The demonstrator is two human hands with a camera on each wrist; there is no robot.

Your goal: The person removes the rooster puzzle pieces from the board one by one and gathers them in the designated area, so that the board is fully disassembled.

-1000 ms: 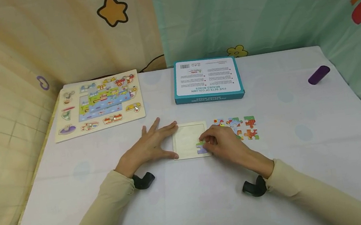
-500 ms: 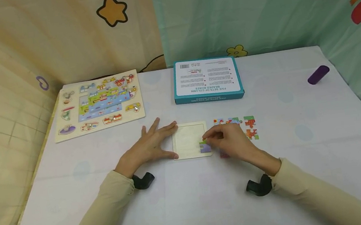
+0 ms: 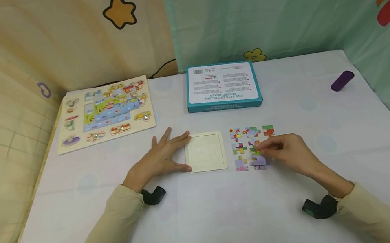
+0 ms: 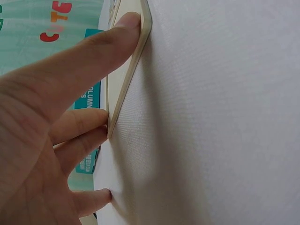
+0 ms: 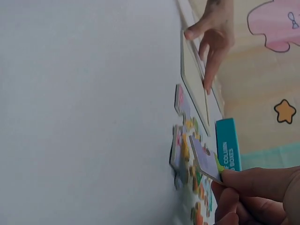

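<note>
My left hand lies spread at the left side of a shallow square wooden puzzle tray. In the left wrist view its thumb rests on the rim at one corner and other fingertips touch the edge. Nothing lies inside the tray. My right hand pinches a purple and green jigsaw piece between thumb and fingers. It holds this piece tilted just over the loose jigsaw pieces, which sit in rows right of the tray. The held piece and hand partly cover some of them.
Behind the tray stands a teal box with a white printed label. Stacked puzzle boards lie at the back left. A dark purple cylinder is at the far right. Printed curtains border the table.
My right hand has carried the purple and green piece out of the tray's lower right corner, rightwards over the loose pieces. The left hand stays at the tray's edge.
</note>
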